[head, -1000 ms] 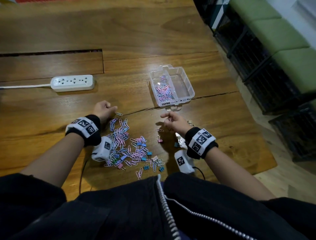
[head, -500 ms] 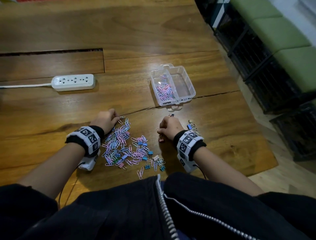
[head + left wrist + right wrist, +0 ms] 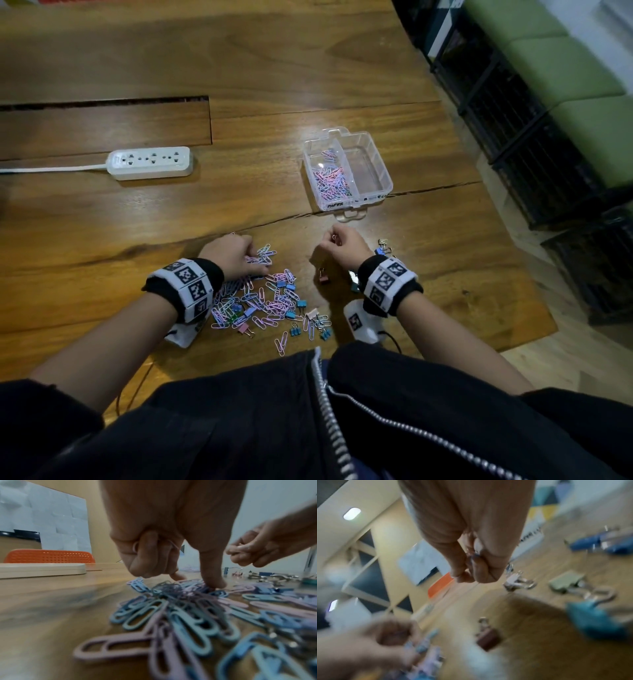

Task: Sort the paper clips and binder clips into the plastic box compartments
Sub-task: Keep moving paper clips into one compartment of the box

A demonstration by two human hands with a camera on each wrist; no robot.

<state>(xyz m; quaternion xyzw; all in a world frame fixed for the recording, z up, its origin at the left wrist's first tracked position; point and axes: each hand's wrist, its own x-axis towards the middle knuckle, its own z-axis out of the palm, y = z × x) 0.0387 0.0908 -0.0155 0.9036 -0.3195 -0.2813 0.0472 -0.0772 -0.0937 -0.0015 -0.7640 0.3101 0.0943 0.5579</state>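
Note:
A heap of pink and blue paper clips point(image 3: 260, 298) mixed with small binder clips point(image 3: 295, 330) lies on the wooden table point(image 3: 274, 68) near me. My left hand point(image 3: 255, 263) rests on the heap's far left edge. In the left wrist view its curled fingers point(image 3: 147, 555) hold paper clips while one finger presses the pile point(image 3: 171, 615). My right hand point(image 3: 331, 241) hovers to the right as a fist gripping a binder clip, blurred in the right wrist view point(image 3: 471, 573). The clear plastic box point(image 3: 385, 173) stands beyond, with paper clips in its left compartment and nothing in its right.
A white power strip point(image 3: 150, 162) with its cord lies at the far left. Loose binder clips point(image 3: 594, 616) lie on the table around the right wrist. The table's right edge drops to the floor, where black wire crates point(image 3: 513, 137) and green cushions stand.
My left hand moved nearer and to the right, onto the far edge of the paper clip heap. My right hand drew back a little from the box and stays closed.

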